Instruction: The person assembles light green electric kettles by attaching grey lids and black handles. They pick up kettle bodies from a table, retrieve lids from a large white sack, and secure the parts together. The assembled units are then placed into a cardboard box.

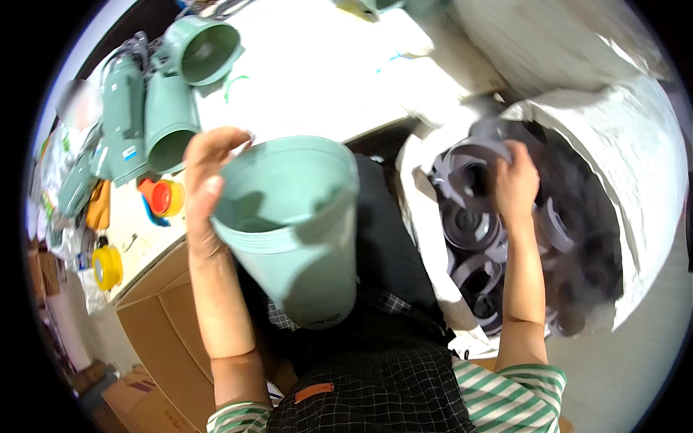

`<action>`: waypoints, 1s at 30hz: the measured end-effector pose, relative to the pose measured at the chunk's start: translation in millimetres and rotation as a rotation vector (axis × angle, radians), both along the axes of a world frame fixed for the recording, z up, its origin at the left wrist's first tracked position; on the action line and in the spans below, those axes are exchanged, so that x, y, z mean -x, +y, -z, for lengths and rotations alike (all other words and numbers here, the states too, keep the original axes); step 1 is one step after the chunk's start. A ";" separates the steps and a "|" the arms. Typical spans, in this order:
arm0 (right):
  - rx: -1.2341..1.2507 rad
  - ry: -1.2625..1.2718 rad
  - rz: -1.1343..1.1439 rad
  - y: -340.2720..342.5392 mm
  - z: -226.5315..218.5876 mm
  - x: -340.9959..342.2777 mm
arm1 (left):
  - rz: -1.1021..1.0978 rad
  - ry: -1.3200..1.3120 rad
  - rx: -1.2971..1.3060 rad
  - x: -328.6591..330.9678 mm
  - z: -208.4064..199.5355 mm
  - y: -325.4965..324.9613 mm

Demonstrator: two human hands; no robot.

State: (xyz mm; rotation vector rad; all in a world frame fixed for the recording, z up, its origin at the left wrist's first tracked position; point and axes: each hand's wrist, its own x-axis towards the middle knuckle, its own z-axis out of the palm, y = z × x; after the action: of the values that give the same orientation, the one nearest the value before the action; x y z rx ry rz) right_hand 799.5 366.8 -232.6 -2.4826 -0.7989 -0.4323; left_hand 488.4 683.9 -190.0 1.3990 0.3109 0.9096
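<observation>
A tall pale-green plastic vessel (310, 267) rests on my lap, its wide mouth tilted up and its inside visible. Beside its left rim is my left hand (207, 180), fingers loosely curved and apart, with the wrist close against the wall. Whether the fingers touch the rim is hard to tell. Over to the right, my right hand (517, 184) reaches into a large white sack (416, 195) and pinches a grey ring-shaped plastic part (473, 153). More grey ring parts (471, 227) lie heaped in the sack, some blurred.
Several green jug-like housings (124, 115) lie on the white table (303, 72) at the far left. Near its edge are a red-and-yellow tape roll (167, 198) and a yellow tape roll (107, 268). A cardboard box (162, 325) stands by my left forearm.
</observation>
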 end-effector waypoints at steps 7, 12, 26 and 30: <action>-0.611 -0.050 -1.068 139.7 -71.5 109.1 | 0.288 0.227 0.028 0.0 -37.3 0.7; -0.567 0.604 -0.741 147.5 -24.1 153.7 | 0.003 0.317 -0.356 18.3 4.6 6.4; -1.053 1.114 -0.785 164.2 -19.0 167.7 | -0.048 0.032 0.000 11.6 33.3 -11.2; -1.168 1.121 -0.755 161.6 -12.1 170.4 | -0.136 0.119 -0.011 -1.1 5.4 -28.3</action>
State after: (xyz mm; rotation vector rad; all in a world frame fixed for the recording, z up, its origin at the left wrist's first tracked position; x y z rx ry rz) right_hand 629.1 528.4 -220.6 -0.9091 -0.6021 0.5923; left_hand 489.5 655.6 -195.3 1.4585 0.4966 0.9420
